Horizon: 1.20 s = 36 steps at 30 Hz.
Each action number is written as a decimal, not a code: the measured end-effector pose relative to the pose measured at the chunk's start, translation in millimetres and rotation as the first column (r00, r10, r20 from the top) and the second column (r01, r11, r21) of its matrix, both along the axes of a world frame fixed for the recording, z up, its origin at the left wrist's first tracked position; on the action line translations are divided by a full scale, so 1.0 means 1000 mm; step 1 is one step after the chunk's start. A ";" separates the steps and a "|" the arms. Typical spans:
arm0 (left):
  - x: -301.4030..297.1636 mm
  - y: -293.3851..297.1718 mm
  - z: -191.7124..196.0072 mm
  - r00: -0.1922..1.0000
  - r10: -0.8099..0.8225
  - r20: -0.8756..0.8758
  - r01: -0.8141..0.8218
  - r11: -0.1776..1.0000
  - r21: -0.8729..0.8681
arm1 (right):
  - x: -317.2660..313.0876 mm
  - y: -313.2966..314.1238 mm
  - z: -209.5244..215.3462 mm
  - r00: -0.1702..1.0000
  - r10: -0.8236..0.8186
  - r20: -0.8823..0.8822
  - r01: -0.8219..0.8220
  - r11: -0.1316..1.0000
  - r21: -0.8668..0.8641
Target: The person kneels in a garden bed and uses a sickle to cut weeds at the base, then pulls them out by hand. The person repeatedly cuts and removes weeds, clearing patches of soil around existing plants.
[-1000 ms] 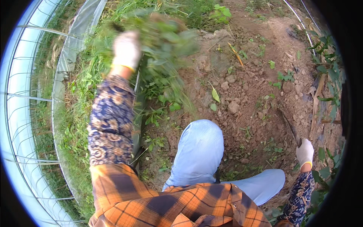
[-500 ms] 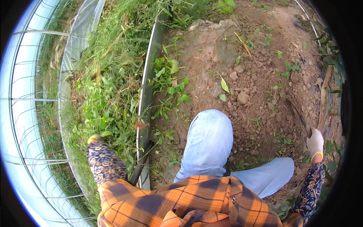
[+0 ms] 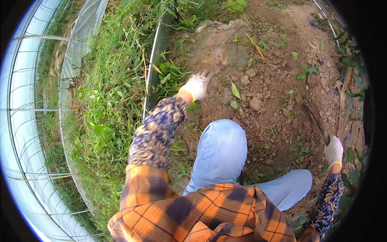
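Observation:
My left hand [image 3: 196, 85], in a white glove with a yellow cuff, reaches over the soil beside a clump of leafy green weeds [image 3: 169, 76]. Its fingers point forward, stretched out, and I see nothing in them. At the far right my right hand [image 3: 333, 151], gloved the same way, is closed round the handle of a sickle-like tool [image 3: 323, 133]. The dark blade slants forward and left, low against the brown soil [image 3: 278, 121]. A loose yellow-green leaf [image 3: 235, 90] lies on the ground just right of my left hand.
A long upright edging board [image 3: 152, 72] divides the soil from a thick heap of green weeds [image 3: 109, 101] on the left. Beyond it stand clear plastic sheeting [image 3: 76, 52] and greenhouse framing [image 3: 34, 109]. My bent knee [image 3: 223, 141] is close below. Green plants [image 3: 356, 161] line the right side.
My left hand has swung from above the weed heap, across the board, to the soil on the right and farther forward. My right hand keeps its hold on the tool, nearly still.

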<state>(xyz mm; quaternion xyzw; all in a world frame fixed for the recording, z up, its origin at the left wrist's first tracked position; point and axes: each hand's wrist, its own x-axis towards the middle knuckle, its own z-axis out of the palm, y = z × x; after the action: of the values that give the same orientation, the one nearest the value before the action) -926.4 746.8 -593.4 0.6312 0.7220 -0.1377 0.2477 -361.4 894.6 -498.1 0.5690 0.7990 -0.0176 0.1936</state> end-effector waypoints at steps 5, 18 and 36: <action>-0.065 0.011 -0.085 0.935 0.254 -0.246 -0.311 0.921 -0.234 | -0.001 -0.012 0.020 0.968 -0.142 0.206 0.157 0.986 -0.057; -0.080 -0.075 -0.121 0.704 0.651 -0.283 -0.659 0.748 0.079 | -0.002 0.000 0.019 0.979 -0.114 0.171 0.130 0.988 -0.087; -0.039 0.033 -0.111 0.615 0.783 -0.092 -0.752 0.618 0.231 | -0.027 -0.005 0.026 0.967 -0.130 0.221 0.151 0.985 -0.081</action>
<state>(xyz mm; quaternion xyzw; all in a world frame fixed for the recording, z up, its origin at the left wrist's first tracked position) -965.7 779.9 -704.4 0.2635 0.9512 -0.0139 0.1602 -388.9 889.6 -471.7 0.6127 0.7293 -0.0085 0.3044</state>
